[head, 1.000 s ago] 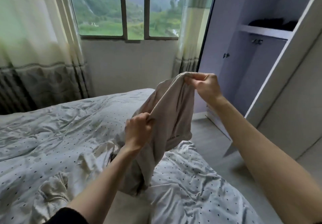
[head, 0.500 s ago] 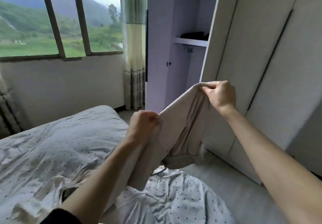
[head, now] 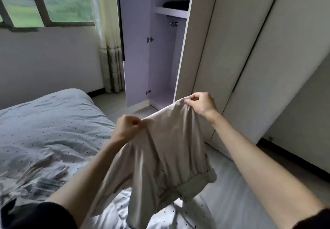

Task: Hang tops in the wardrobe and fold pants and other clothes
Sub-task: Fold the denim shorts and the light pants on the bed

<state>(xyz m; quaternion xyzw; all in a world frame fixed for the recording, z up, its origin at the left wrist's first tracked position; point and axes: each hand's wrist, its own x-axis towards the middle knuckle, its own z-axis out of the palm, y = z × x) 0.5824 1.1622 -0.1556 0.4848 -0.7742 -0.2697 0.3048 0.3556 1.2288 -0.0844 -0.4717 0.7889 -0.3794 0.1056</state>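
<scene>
Both hands, left hand [head: 129, 127] and right hand [head: 201, 103], fingers pinching beige pants [head: 166, 159] top edge; lower legs cut off.

A home bedroom: bed [head: 53, 125], open wardrobe [head: 205, 50], curtained window [head: 59, 2].

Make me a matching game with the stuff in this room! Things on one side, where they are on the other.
Things:
1. beige pants
2. dark folded clothes
3. dotted quilt
4. curtain

Places:
A. on the wardrobe shelf
B. spread over the bed
C. held up by both hands
D. beside the window

Pairs: 1-C, 2-A, 3-B, 4-D
</scene>
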